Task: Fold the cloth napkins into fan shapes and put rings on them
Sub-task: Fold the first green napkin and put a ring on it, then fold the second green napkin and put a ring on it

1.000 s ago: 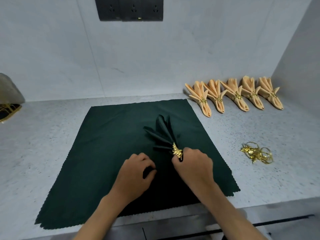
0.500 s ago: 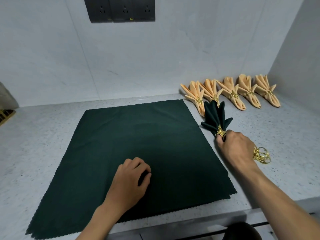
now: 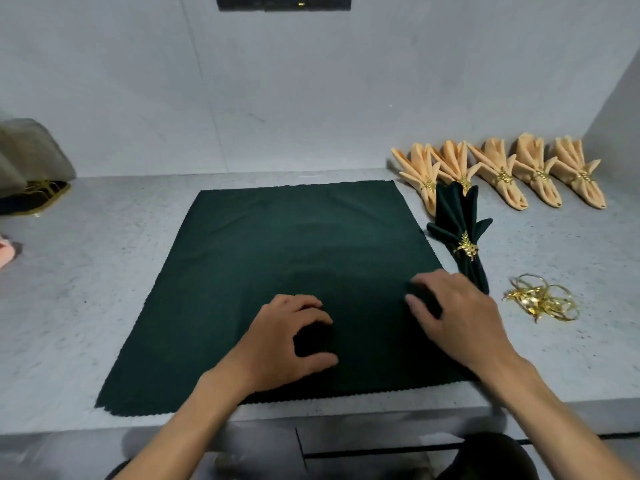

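Observation:
A dark green napkin (image 3: 277, 244) lies spread flat on the grey counter (image 3: 86, 289). Just off its right edge lies a folded green fan napkin (image 3: 457, 216) with a gold leaf ring (image 3: 465, 245) around its waist, and no hand touches it. My left hand (image 3: 284, 344) rests on the near middle of the flat napkin, fingers loosely bent. My right hand (image 3: 460, 317) lies on the napkin's near right part with its fingertips on the cloth, where the fabric puckers slightly. Neither hand holds anything.
Several orange fan napkins (image 3: 498, 171) with gold rings line the back right by the wall. A small pile of loose gold rings (image 3: 543, 301) lies right of my right hand. A grey cloth and a dark gold-trimmed item (image 3: 31, 174) sit at the far left.
My right hand carried the ringed green fan off the flat napkin, set it down at the right beside the orange fans, let go and came back onto the cloth. My left hand stayed put.

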`<state>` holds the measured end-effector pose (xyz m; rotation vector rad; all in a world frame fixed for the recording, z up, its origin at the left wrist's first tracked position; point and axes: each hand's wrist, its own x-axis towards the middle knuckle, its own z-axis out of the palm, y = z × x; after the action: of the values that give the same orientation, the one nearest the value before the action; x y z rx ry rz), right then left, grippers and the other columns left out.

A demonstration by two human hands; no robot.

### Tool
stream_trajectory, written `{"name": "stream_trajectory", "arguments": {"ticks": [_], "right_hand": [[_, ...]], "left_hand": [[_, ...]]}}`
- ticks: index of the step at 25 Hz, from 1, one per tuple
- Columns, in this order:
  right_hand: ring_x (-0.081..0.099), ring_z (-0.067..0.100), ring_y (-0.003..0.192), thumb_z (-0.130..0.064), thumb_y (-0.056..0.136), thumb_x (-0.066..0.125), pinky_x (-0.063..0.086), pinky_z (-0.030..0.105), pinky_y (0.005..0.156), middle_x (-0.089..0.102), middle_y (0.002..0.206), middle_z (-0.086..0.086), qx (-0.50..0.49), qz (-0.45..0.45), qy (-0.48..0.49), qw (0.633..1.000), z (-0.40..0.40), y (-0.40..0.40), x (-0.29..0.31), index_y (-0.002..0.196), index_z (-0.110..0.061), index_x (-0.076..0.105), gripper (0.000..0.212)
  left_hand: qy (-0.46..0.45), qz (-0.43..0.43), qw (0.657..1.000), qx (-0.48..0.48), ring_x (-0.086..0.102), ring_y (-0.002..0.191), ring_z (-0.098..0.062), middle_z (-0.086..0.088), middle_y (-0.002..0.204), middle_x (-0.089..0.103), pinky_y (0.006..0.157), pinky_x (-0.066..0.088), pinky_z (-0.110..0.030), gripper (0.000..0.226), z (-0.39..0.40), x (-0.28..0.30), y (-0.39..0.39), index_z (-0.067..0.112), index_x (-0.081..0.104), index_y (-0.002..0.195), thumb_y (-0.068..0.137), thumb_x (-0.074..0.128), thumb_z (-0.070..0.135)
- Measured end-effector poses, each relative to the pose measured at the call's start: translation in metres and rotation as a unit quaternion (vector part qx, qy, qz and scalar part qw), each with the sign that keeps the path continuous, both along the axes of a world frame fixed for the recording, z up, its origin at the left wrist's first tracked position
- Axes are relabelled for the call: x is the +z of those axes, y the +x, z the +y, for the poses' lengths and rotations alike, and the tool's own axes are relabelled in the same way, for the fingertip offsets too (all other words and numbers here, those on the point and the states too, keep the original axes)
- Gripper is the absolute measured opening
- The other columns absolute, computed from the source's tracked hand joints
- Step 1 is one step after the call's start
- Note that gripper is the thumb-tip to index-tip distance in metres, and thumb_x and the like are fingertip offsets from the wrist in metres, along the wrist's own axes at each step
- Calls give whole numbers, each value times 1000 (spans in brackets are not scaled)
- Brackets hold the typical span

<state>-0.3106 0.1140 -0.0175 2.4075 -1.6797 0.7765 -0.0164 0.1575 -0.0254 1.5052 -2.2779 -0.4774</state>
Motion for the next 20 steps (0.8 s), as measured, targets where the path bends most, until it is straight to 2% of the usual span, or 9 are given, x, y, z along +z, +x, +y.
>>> {"name": "stream_trajectory", "arguments": {"ticks": [1, 3, 4, 7, 8, 11, 15, 18, 20], "right_hand": [[58, 11, 100, -52, 90, 58, 49, 29, 78, 65, 111, -14, 95, -2, 59, 994, 15, 9, -4, 113, -26, 66, 36], [47, 0, 118, -67, 86, 55, 36, 23, 96, 56, 129, -26, 208, 30, 141, 967, 35, 18, -13, 120, -37, 64, 46], [41, -3, 124, -72, 83, 53, 31, 23, 101, 51, 136, -29, 228, 44, 156, 960, 38, 19, -15, 123, -40, 63, 52], [34, -4, 131, -82, 78, 49, 22, 23, 105, 42, 143, -31, 233, 70, 181, 953, 35, 19, -10, 128, -42, 60, 64], [36, -3, 130, -81, 78, 48, 24, 23, 105, 43, 143, -30, 234, 78, 178, 953, 35, 19, -9, 127, -41, 61, 64], [54, 1, 119, -66, 83, 51, 42, 24, 94, 60, 131, -23, 231, 102, 102, 962, 39, 24, -7, 113, -36, 71, 47], [68, 8, 103, -47, 85, 51, 57, 30, 82, 71, 114, -15, 234, 83, 53, 967, 45, 32, -3, 97, -32, 76, 32], [66, 7, 105, -51, 87, 51, 58, 33, 82, 70, 117, -16, 231, 91, 74, 966, 46, 29, 2, 99, -31, 75, 34], [61, 4, 113, -60, 88, 48, 54, 32, 88, 66, 123, -20, 221, 97, 100, 965, 46, 27, 3, 105, -33, 74, 41]], "left_hand": [[56, -14, 997, -49, 19, 141, 4, 30, 149, 29, 118, 18, -26, 66, 8, 6, 8, 46, 55, 128, 71, 57, 81], [81, -75, 988, -108, -4, 145, 9, 29, 157, 11, 120, -2, -23, 72, 23, 12, 21, 48, 48, 134, 71, 54, 83], [61, -84, 989, -108, -2, 146, 9, 28, 156, 14, 121, 1, -24, 64, 29, 13, 26, 48, 52, 131, 75, 56, 79], [22, -42, 997, -62, 25, 139, 12, 25, 145, 44, 114, 35, -31, 23, 35, 14, 32, 40, 68, 106, 87, 61, 49], [16, -35, 998, -55, 28, 137, 14, 24, 143, 47, 111, 38, -30, 22, 34, 14, 34, 38, 69, 104, 86, 62, 47], [36, -63, 995, -66, 23, 139, 14, 25, 147, 42, 113, 34, -29, 46, 37, 17, 33, 41, 64, 116, 78, 56, 66], [-3, -74, 996, -39, 33, 136, 10, 22, 142, 50, 107, 42, -31, 30, 39, 17, 27, 40, 70, 109, 88, 52, 50], [-15, -45, 999, -23, 40, 130, 13, 25, 133, 57, 101, 46, -28, 39, 38, 15, 29, 37, 74, 99, 85, 42, 54], [-14, -41, 999, -20, 41, 128, 13, 25, 131, 58, 99, 47, -28, 46, 36, 13, 30, 34, 74, 96, 84, 35, 56]]}}
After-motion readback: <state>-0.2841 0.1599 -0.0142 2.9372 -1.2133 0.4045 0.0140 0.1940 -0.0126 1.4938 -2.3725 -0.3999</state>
